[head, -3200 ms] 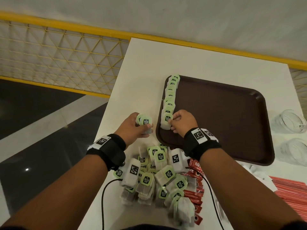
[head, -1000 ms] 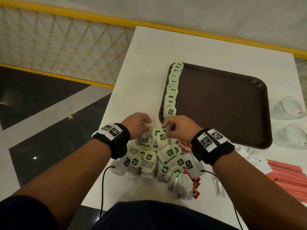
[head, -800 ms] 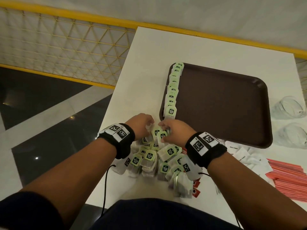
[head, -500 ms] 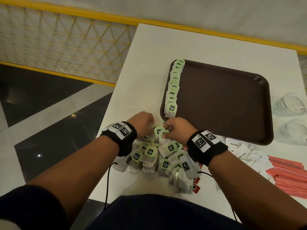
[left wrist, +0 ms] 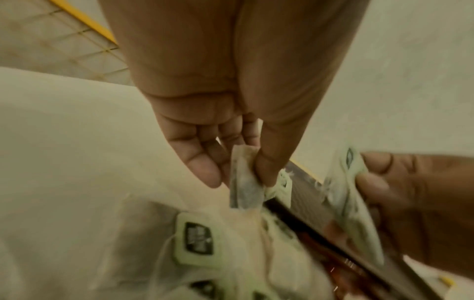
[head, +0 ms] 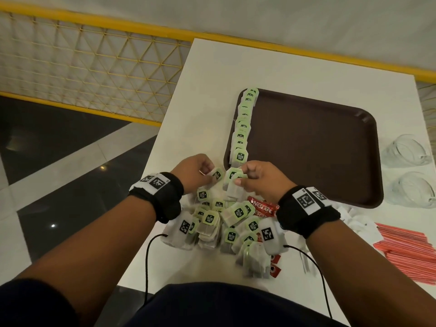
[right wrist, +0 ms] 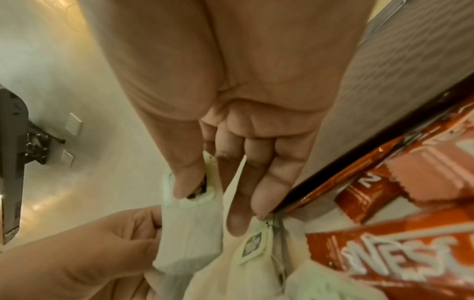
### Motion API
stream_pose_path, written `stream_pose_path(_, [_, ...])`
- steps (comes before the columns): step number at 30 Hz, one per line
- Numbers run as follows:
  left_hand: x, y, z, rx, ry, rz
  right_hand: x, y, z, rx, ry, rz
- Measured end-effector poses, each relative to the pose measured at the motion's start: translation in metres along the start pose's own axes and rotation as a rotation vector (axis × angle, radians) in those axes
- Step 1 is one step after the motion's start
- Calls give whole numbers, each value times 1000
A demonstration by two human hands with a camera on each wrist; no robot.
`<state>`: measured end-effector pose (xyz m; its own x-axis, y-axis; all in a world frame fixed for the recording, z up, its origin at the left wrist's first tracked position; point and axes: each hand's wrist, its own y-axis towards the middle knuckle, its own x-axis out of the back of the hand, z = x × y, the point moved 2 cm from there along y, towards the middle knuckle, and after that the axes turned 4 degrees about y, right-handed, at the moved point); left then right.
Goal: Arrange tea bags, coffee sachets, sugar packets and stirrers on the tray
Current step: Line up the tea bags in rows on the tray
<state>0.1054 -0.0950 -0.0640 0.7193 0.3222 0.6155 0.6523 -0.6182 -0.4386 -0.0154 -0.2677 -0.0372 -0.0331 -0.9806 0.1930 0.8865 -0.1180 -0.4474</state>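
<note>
- Left hand (head: 194, 170) — bare, forearm uncovered up to a dark sleeve (head: 30, 303) at the near left corner.
- Left wristband (head: 160, 197): black fabric with a white strip printed with square black-and-white code markers.
- Right hand (head: 262, 179) — bare too; the right wristband (head: 309, 212) is the same black, its white patch carrying two code markers.
- A white block (head: 271, 234) with a code marker sits under the right wrist.
- Thin black cables (head: 147, 260) run from each wrist toward the dark-clothed torso (head: 224, 305).

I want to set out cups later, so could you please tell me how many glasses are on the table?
2. Both stand right of the tray: the far glass by its right edge, the near glass just beside it, toward the person. More may be out of frame.
</note>
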Motion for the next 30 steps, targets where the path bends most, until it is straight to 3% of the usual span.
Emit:
stream_pose_path(5, [-3, 0, -20, 26, -531, 117, 4, 9, -3, -31, 55, -58])
stream_pose_path(8, [-7, 3, -35, 36, -701, 163, 8, 20, -5, -24, 48, -155])
stream_pose_path(13, [-11, 15, -39, -11, -579, 73, 15, 28, -1, -22, 127, -242])
stream_pose_path(21, [-2, 24, -22, 102, -600, -141, 27, 45, -13, -59, -56, -298])
stream_pose_path(26, [2, 25, -10, 126, -587, -163, 21, 58, -21, -108, -157, -283])
stream_pose_path(30, [3, 24, -4, 132, -620, -169, 17, 61, -21, -122, -239, -354])
